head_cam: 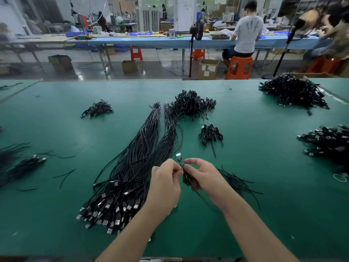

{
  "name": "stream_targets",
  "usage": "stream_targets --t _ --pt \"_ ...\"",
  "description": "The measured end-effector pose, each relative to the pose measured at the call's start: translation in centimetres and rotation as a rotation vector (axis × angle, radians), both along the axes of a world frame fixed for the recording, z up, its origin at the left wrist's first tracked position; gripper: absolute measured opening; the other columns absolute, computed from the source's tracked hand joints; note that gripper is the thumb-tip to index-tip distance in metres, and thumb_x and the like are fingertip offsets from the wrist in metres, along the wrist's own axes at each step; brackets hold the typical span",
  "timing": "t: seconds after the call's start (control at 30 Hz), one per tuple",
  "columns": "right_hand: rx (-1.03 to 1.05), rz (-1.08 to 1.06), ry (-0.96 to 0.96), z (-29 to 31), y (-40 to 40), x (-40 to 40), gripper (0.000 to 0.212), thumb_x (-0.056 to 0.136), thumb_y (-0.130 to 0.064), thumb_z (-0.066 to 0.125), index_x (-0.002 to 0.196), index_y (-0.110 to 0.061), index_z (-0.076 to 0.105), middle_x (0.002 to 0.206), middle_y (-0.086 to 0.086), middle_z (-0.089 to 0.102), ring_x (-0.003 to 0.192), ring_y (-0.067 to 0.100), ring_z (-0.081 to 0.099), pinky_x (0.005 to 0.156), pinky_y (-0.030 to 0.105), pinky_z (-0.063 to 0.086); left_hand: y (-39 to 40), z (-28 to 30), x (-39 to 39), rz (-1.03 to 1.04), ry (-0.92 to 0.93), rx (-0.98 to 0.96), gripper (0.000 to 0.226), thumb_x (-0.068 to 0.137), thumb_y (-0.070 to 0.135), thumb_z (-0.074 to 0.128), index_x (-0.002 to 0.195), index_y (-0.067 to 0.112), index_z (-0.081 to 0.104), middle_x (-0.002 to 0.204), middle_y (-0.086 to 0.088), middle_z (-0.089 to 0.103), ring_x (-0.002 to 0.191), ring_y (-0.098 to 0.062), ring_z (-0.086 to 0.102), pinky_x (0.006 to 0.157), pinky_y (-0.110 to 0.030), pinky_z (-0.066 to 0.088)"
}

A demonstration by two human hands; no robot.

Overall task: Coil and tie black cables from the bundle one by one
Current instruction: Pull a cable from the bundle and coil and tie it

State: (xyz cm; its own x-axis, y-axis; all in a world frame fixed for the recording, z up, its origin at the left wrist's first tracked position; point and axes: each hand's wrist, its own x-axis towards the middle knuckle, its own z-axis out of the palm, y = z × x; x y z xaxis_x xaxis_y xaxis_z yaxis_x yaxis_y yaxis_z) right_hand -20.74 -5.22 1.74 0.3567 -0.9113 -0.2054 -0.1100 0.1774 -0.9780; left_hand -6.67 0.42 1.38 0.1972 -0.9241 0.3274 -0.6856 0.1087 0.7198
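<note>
A matte green bench [264, 167] fills the foreground of a factory hall; at 12 o'clock a blue worktable, orange stools and cardboard boxes. On the bench a long bundle [136, 167] of glossy black cables fans toward 7 o'clock, its metal plugs clustered there. At centre, the left hand [166, 182] and right hand [205, 176] pinch a small coiled cable [187, 178] between curled fingers. Tied coils [190, 104] are heaped at 12 o'clock.

No text is legible (box labels blurred).
</note>
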Motion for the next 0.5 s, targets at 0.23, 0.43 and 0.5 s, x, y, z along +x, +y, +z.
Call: stream_targets --t 0.23,0.43,0.5 --pt "-0.030 0.055 -0.136 0.4 0.7 -0.2 0.018 0.104 -0.013 0.049 0.105 -0.017 0.067 0.071 0.010 0.068 0.064 0.022 0.059 0.052 0.028 0.047 -0.4 0.3 -0.2 0.020 0.150 0.014 0.021 0.097 0.010 0.062 0.081 0.022 0.057 0.070 0.010 0.059 0.067 -0.006 0.052 0.060 -0.020 0.038" --pt "-0.302 0.100 0.073 0.2 0.7 -0.6 0.021 0.089 -0.010 0.072 0.104 -0.026 0.072 0.095 0.000 0.073 0.066 0.007 0.057 0.062 0.022 0.049 -1.4 0.4 0.8 0.093 0.824 0.351 0.013 0.099 0.011 0.060 0.090 0.006 0.069 0.058 0.004 0.054 0.048 -0.004 0.043 0.047 -0.013 0.037" --pt "-0.430 -0.022 0.181 -0.1 0.6 -0.3 0.014 0.085 -0.019 0.078 0.096 -0.028 0.075 0.093 -0.007 0.067 0.069 0.002 0.055 0.067 0.016 0.046 -1.3 0.3 0.8 0.079 0.788 0.361 0.012 0.099 0.010 0.061 0.089 0.006 0.069 0.062 0.002 0.056 0.048 -0.003 0.044 0.047 -0.013 0.038"
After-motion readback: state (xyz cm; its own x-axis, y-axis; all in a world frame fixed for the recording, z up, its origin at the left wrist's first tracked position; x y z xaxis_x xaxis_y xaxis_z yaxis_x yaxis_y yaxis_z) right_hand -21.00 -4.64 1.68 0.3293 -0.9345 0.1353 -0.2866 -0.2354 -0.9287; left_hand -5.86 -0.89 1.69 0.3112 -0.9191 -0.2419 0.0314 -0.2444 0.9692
